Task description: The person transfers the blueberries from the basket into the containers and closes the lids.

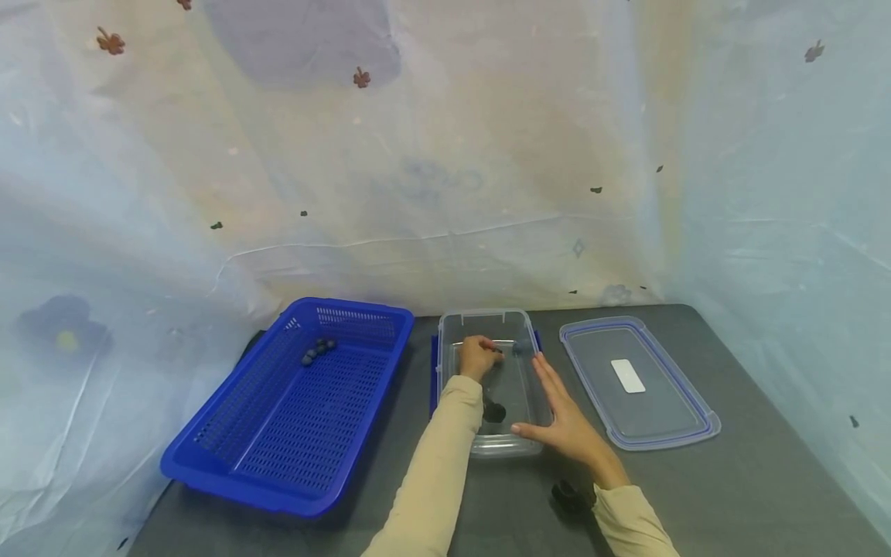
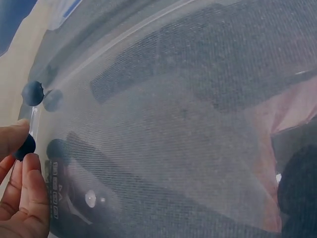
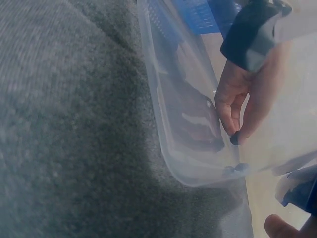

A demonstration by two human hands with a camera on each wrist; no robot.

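A clear plastic container (image 1: 473, 316) stands on the grey table between a blue basket and its lid. My left hand (image 1: 496, 352) reaches inside it and pinches a small dark blue ball (image 2: 25, 147) between thumb and fingers near the far end. Another dark ball (image 2: 32, 93) lies against the container's wall close by. Through the clear wall the right wrist view shows the pinched ball (image 3: 235, 139). My right hand (image 1: 557, 410) lies flat with straight fingers against the container's right side, thumb at its near corner.
A blue perforated basket (image 1: 313, 418) sits left of the container, with several dark balls (image 1: 318, 350) in its far corner. The clear lid (image 1: 636, 383) with a blue rim lies flat to the right. Pale sheeting hangs behind and on both sides.
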